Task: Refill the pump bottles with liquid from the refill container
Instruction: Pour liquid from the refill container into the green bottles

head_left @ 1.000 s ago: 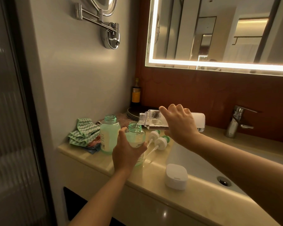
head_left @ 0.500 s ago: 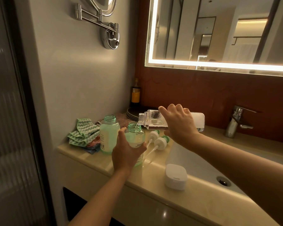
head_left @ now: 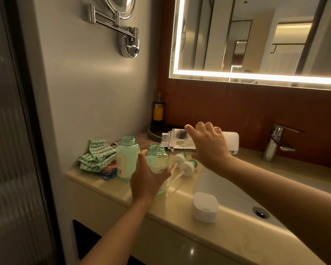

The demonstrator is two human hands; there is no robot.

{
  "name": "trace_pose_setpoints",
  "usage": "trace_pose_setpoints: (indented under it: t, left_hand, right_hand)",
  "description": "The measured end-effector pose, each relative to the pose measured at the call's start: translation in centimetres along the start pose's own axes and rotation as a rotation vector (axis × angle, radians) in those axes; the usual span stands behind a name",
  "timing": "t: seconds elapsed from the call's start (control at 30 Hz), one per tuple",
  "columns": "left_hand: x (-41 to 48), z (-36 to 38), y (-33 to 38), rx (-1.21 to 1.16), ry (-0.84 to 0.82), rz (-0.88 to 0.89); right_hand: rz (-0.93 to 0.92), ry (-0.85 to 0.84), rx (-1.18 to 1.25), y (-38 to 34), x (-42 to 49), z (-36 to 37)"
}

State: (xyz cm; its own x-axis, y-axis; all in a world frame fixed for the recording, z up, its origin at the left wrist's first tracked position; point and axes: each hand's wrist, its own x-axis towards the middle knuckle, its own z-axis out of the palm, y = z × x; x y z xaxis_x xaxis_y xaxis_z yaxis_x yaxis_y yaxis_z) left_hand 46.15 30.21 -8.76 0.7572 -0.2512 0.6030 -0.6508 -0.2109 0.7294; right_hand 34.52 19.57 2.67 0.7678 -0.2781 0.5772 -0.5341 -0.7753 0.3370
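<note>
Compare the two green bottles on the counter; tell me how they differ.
The near bottle is gripped by the left hand; the far bottle stands untouched. The refill container, tilted in the right hand, pours into the near bottle; nothing pours into the far bottle. Both are upright, green-tinted and uncapped.

Covered, cropped, unreadable
The right grip (head_left: 208,148) covers the middle of the refill container (head_left: 177,139); the left grip (head_left: 147,178) hides the lower front of the near pump bottle (head_left: 158,159), whose label print is too small to read. The round wall mirror (head_left: 122,4) is cut off by the top edge.
</note>
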Motion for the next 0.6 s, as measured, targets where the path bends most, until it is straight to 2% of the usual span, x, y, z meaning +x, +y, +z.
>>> trace_pose_setpoints:
  t: [0.6]
  left_hand:
    - [-0.05,0.08,-0.05,0.005,0.011,0.012]
  right_hand:
    - [-0.008,0.013,0.006,-0.02,0.01,0.04]
